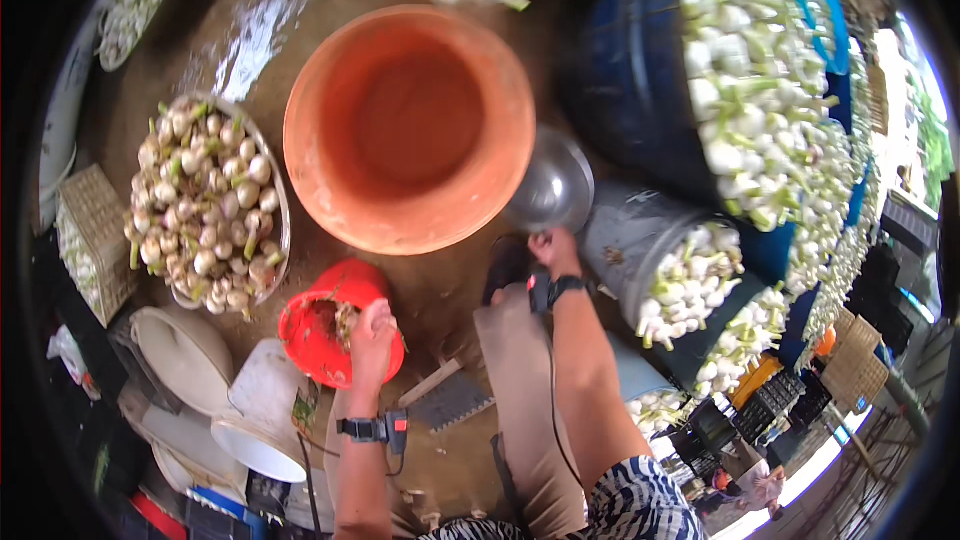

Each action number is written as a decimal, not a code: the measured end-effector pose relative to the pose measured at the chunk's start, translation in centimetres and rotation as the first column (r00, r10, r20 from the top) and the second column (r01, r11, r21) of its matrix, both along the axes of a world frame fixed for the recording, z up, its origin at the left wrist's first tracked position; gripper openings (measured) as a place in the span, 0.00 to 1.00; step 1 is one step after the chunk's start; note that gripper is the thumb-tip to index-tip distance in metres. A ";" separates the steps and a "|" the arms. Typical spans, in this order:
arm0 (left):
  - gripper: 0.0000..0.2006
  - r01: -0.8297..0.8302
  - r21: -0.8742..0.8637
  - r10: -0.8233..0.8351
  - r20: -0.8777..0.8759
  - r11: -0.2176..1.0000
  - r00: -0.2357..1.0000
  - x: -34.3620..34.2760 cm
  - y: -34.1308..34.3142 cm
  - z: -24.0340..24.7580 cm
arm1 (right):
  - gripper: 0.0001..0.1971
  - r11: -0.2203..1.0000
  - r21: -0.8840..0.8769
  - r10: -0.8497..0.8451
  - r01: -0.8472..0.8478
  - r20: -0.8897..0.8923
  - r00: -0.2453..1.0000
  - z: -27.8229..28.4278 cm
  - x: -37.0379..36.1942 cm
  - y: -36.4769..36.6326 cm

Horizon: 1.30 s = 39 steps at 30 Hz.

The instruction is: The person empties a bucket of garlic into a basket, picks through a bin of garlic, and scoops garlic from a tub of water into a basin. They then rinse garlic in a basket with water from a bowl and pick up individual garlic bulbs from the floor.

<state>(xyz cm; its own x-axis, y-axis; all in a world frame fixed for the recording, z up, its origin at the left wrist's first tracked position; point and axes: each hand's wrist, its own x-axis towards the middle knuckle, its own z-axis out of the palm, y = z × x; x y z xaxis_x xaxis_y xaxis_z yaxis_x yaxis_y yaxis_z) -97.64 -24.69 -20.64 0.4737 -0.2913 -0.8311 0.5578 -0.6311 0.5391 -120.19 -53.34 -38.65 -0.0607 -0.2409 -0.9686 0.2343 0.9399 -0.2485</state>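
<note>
My left hand (374, 328) is closed above the small red bucket (335, 365) at my left leg. Pale scraps (346, 323) show beside its fingers, but what they grip is hidden. My right hand (554, 249) reaches past my knee, its fingers curled at the near rim of a shiny metal bowl (552, 185). That bowl sits partly behind the wide orange tub (315, 140), whose inside holds nothing visible. Left of the tub, a round pan (282, 202) is heaped with brownish, untrimmed-looking garlic bulbs (205, 205).
Blue barrels (635, 70) and a grey bucket (625, 230), brimming with white garlic bulbs, line my right. Stacked white buckets (262, 410) and a woven basket (95, 230) stand at left. A dark toothed plate (452, 400) lies between my legs. Another person (760, 488) is far off at lower right.
</note>
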 end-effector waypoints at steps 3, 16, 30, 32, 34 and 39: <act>0.17 0.200 0.052 -0.206 0.170 0.978 0.964 1.3 1.8 3.2 | 0.12 0.967 -0.028 0.246 -0.253 -0.151 0.957 7.4 3.1 5.7; 0.26 0.410 -0.200 -0.432 -0.077 0.890 0.899 -5.4 -15.5 16.7 | 0.29 0.033 -0.387 0.178 -0.921 -0.905 0.387 44.6 -1.9 -2.7; 0.05 -0.132 -0.144 0.122 -0.079 0.981 0.989 -5.8 -49.6 15.8 | 0.17 -0.028 0.017 0.341 -0.999 -0.940 -0.026 40.3 8.4 -39.3; 0.07 -0.211 -0.230 0.199 -0.074 0.950 0.977 -6.8 -50.4 14.1 | 0.16 -0.116 0.066 0.365 -0.991 -0.925 -0.105 40.1 9.0 -41.1; 0.07 -0.203 -0.174 0.193 -0.074 0.964 0.978 -7.4 -51.1 12.8 | 0.15 -0.093 0.090 0.399 -0.992 -0.909 -0.119 39.1 8.5 -41.8; 0.10 0.013 0.120 -0.042 0.242 0.993 0.969 -7.7 -51.5 9.4 | 0.14 -0.116 0.047 0.463 -0.992 -0.881 -0.095 35.8 7.6 -44.3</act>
<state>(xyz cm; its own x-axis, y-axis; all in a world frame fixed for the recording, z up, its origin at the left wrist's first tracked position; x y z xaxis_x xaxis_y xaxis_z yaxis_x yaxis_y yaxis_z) -105.33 -76.19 -11.23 0.6591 -0.2144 -0.7209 0.4008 -0.7109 0.5779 -112.57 -97.68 -2.88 0.3229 -0.8512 -0.4137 -0.9349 -0.2187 -0.2797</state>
